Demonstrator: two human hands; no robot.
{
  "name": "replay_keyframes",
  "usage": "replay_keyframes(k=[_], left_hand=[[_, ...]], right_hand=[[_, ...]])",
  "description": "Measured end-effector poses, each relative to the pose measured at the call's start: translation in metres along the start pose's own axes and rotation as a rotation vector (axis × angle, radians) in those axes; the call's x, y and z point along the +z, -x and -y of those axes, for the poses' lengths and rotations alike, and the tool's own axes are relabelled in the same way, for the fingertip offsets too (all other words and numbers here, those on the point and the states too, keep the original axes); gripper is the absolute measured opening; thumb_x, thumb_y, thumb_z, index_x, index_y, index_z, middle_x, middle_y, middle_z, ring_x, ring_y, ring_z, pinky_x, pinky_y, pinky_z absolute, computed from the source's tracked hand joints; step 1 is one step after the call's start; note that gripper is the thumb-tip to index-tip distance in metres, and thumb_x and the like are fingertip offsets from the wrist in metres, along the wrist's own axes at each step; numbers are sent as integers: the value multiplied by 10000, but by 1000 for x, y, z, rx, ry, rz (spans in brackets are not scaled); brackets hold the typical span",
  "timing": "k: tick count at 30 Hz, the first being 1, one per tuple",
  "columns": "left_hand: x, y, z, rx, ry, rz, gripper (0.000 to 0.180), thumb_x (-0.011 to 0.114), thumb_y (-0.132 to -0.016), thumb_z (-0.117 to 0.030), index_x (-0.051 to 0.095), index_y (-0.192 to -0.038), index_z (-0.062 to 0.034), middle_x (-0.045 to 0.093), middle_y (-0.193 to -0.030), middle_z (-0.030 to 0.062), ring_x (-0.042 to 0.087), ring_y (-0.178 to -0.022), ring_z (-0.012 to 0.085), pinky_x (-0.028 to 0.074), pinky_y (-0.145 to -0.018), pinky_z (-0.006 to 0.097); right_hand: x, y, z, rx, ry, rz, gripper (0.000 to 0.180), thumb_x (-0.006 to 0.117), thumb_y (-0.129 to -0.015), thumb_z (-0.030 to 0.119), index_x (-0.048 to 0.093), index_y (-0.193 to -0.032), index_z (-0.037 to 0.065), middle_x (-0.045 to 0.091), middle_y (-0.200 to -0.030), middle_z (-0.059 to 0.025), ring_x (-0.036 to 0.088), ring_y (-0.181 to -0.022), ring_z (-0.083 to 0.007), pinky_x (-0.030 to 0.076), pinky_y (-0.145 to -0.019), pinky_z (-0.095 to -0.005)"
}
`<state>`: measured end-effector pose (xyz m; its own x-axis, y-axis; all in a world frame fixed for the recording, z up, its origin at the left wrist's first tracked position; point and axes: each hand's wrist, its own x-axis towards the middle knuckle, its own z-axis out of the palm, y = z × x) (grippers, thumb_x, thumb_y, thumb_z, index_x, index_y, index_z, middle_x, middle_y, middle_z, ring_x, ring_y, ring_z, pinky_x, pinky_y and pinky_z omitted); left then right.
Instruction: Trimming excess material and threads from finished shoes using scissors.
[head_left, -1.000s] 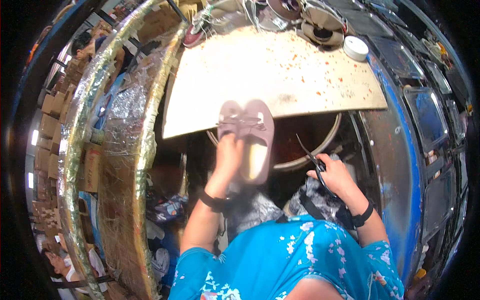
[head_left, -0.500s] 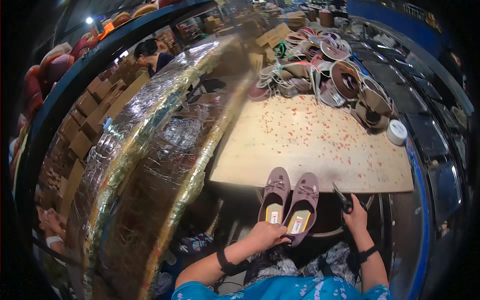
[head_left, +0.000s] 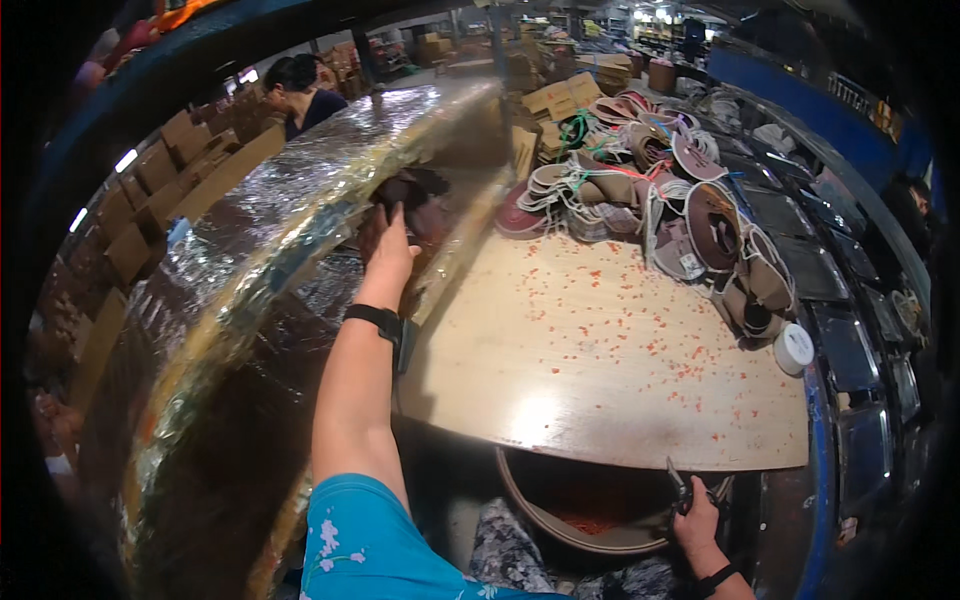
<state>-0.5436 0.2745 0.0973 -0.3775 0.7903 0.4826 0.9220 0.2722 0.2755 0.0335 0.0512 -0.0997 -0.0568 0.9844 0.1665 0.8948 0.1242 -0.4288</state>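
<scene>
Head view: your left hand (head_left: 388,245) reaches up and away to the foil-wrapped conveyor housing (head_left: 300,215), fingers spread and laid against dark shoes (head_left: 415,190) in its opening; whether it grips them cannot be told. A black wristband (head_left: 378,320) sits on that forearm. Your right hand (head_left: 697,520) stays low at the bench's near edge, closed round small scissors (head_left: 681,487), just above a round tub (head_left: 585,515) under the bench (head_left: 600,370). Red scraps speckle the benchtop. A white lidded pot (head_left: 794,348) stands at its right edge, beside bundled shoe parts (head_left: 690,210).
</scene>
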Motion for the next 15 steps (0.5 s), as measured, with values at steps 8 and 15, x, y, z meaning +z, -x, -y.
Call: replay_keyframes(k=[8, 15], left_hand=[[67, 121, -88, 216, 629, 817, 558, 691, -754, -255, 515, -1248, -66, 527, -1235, 187, 500, -1147, 333, 399, -978, 398], [32, 337, -160, 734, 614, 1223, 402, 588, -865, -288, 562, -1174, -32, 604, -1112, 177, 574, -1037, 333, 456, -887, 408]], right_hand=[[-1, -3, -5, -65, 32, -57, 579, 663, -689, 97, 452, -1227, 63, 578, -690, -165, 592, -642, -373, 482, -601, -462], [-8, 3, -2, -18, -18, -72, 593, 655, -663, 87, 468, -1226, 85, 605, -711, -126, 613, -656, -328, 503, -614, -429]])
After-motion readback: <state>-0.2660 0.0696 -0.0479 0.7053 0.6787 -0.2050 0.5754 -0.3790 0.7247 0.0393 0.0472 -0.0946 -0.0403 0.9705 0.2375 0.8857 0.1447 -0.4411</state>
